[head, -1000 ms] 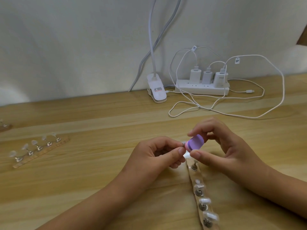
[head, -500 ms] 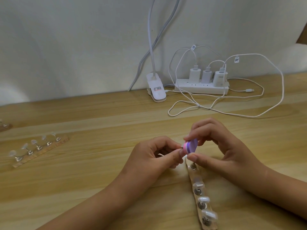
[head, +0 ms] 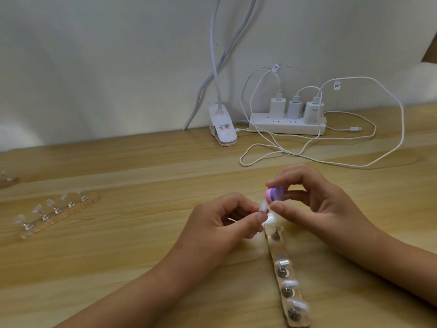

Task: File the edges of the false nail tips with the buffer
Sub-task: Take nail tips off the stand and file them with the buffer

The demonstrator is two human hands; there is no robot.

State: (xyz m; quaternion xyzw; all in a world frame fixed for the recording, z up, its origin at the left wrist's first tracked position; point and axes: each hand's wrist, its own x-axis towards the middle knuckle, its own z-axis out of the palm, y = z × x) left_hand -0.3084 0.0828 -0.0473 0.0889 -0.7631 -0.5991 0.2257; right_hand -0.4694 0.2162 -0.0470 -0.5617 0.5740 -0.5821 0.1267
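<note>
On the pale wood-grain surface (head: 142, 245), our left hand (head: 224, 223) pinches a translucent, blurred nail tip (head: 263, 205) mid-scene. Just right of it, our right hand (head: 316, 200) pinches the small layered pink-and-purple buffer (head: 274, 194), long axis roughly level, pink end pointing left toward the tip.

Centre frame, the left hand (head: 220, 223) curls inward, thumb and forefinger pinching a nail tip (head: 263, 206); the right hand (head: 314, 204) sits just beside it, thumb below and fingers above gripping the buffer (head: 274, 194); the left forearm (head: 142, 287) reaches in from bottom-left; the right forearm (head: 402, 263) from the right.
</note>
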